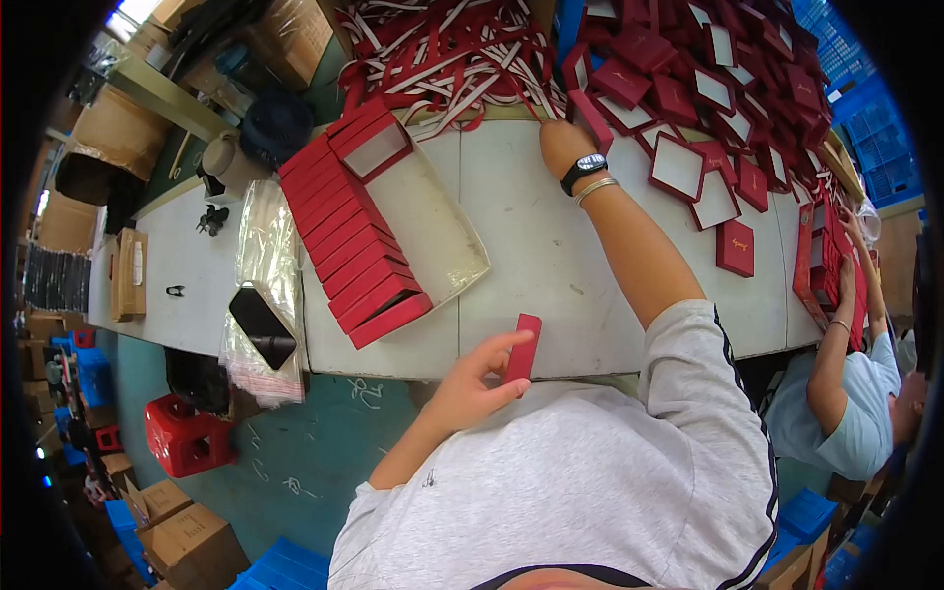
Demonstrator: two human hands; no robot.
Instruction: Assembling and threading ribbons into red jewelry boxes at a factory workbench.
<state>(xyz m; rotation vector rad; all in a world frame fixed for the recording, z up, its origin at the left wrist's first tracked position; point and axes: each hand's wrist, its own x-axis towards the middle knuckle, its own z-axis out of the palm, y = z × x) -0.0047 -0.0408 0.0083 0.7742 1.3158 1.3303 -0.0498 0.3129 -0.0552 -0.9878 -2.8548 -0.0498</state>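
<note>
A: At the table's near edge, the worker's left hand pinches a slim red box piece between thumb and fingers. The right hand reaches to twelve o'clock into the heap of loose red box parts; its fingers are hidden, grip unclear.

B: Progress?

A: A long row of finished red boxes fills the tray at ten o'clock; far more parts lie unassembled. Red-and-white ribbon strips crowd the far edge, and a co-worker's arm works at three o'clock.

A small box sat in the left hand; stacked boxes lay left of it, loose boxes beyond the right hand.
</note>
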